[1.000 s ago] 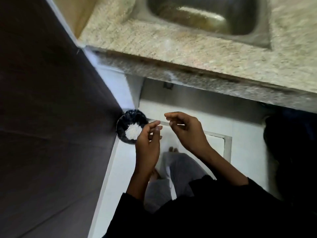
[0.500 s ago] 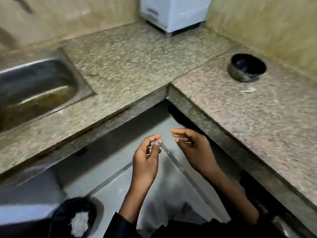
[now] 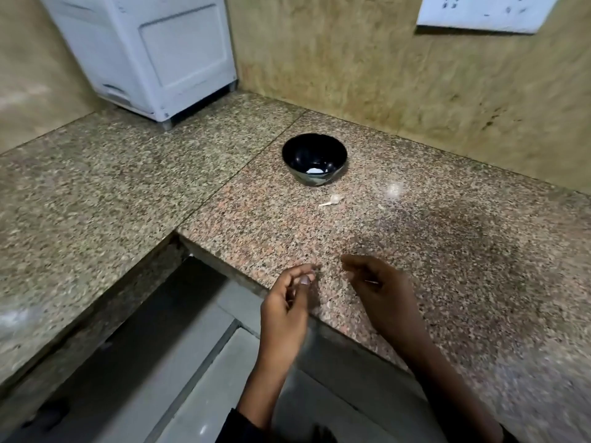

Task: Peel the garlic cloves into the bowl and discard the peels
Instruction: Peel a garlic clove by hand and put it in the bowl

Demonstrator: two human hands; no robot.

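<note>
Since half a second ago both hands have come up over the counter (image 3: pixel 447 251) edge, nearer the bowl (image 3: pixel 314 158). Left hand (image 3: pixel 286 310) and right hand (image 3: pixel 382 290) have curled fingers; what they pinch, I cannot tell. A garlic clove (image 3: pixel 332 200) lies just beside the bowl.

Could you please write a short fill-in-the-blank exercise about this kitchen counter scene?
1. The bowl on the counter is ____ in colour.
2. The garlic clove lies on the counter, ____ the bowl.
3. The white appliance stands in the ____ of the counter.

Missing words: black; outside; corner
</note>
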